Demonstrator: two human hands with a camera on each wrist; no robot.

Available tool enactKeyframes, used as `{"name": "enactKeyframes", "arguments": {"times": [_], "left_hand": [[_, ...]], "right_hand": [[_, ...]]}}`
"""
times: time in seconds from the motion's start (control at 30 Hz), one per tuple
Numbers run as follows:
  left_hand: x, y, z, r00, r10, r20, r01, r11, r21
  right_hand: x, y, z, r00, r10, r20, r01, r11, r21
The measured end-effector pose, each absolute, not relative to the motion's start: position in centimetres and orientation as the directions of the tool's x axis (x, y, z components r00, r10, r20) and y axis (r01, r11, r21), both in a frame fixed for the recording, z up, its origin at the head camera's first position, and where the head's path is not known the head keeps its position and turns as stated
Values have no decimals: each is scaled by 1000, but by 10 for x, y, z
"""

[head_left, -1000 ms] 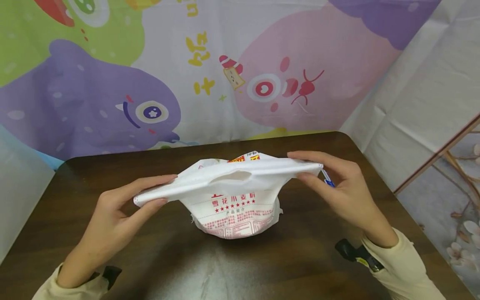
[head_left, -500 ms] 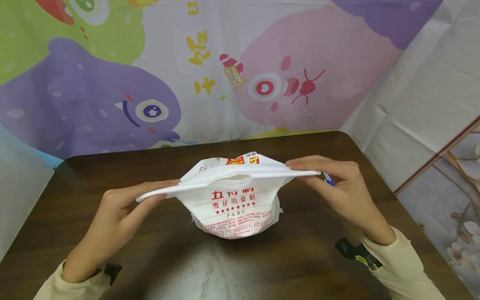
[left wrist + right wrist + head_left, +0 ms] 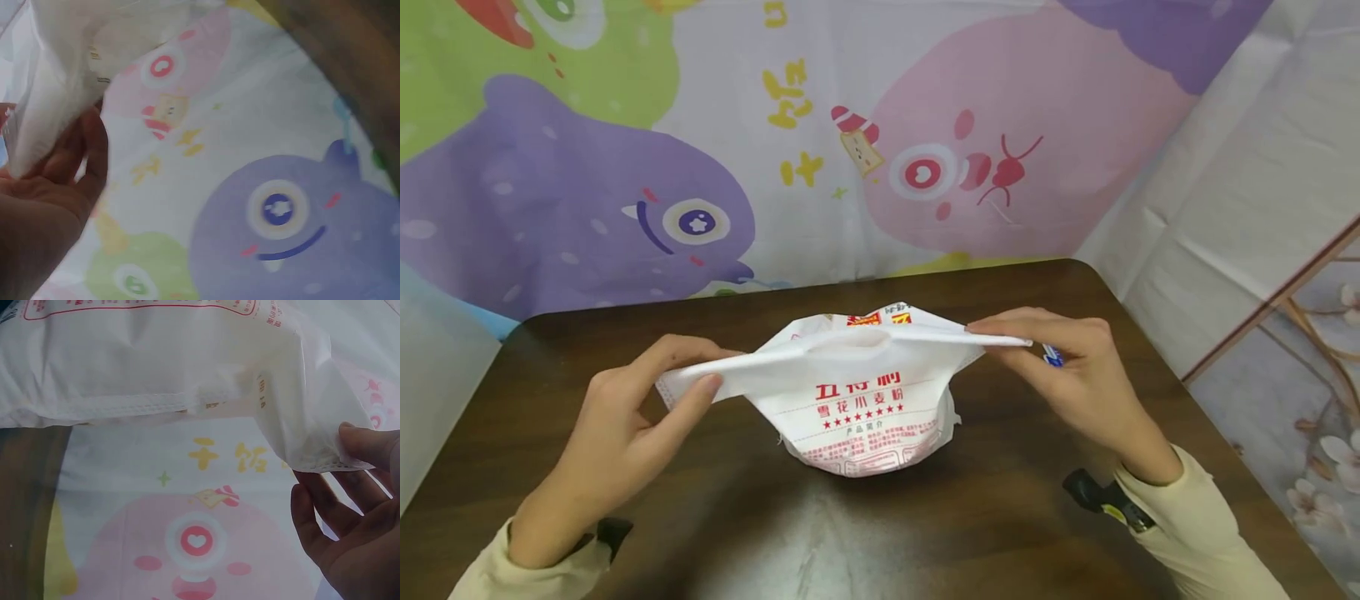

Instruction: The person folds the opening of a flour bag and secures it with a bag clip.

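While its top edge is stretched wide between 2 hands, a white bag [image 3: 865, 417] occupies the middle of the dark wood-look counter [image 3: 760, 550], its base hidden under its own bulging body. A shallow gap shows midway along the top; what the bag holds cannot be seen.

The bag is creased and a little glossy, rounded low down and drawn out flat towards its 2 upper corners. Its near side carries large red characters, a smaller red line, a row of small red stars and fine print in red; a red and yellow label shows on the far side. A dotted line runs along the edge at the corners.

The left hand [image 3: 617, 425] pinches the left corner, thumb on the near face and fingers behind. The right hand [image 3: 1082, 371] clamps the right corner between thumb and fingers. Just beside it shows a small blue and white piece [image 3: 1053, 357], too small to identify. Behind the counter hangs a cartoon-printed backdrop [image 3: 820, 233].
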State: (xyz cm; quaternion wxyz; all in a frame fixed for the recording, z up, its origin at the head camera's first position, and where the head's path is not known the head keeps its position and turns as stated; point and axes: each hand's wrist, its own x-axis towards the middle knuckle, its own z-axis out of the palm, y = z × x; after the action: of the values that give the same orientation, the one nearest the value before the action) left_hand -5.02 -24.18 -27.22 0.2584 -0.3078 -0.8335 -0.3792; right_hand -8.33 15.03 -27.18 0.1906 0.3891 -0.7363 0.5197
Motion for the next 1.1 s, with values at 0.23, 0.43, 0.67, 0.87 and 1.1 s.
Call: {"name": "enactKeyframes", "arguments": {"times": [0.23, 0.43, 0.67, 0.87, 1.1], "left_hand": [[-41, -234, -251, -677, 328, 659, 639, 706, 305], [-33, -209, -241, -606, 391, 693, 668, 723, 176], [-33, -181, -240, -573, 482, 663, 703, 705, 95], [-42, -157, -241, -550, 531, 645, 731, 680, 63], [-48, -135, -243, -546, 542, 639, 749, 657, 82]], "right_hand": [[-85, 149, -270, -594, -376, 711, -797, 153, -584], [-83, 149, -267, -575, -385, 722, -811, 150, -565], [-83, 149, -268, -544, -403, 736, -829, 120, -547], [-79, 147, -264, -544, -397, 739, -829, 116, -548], [-77, 143, -258, -526, -394, 754, -844, 135, -519]]}}
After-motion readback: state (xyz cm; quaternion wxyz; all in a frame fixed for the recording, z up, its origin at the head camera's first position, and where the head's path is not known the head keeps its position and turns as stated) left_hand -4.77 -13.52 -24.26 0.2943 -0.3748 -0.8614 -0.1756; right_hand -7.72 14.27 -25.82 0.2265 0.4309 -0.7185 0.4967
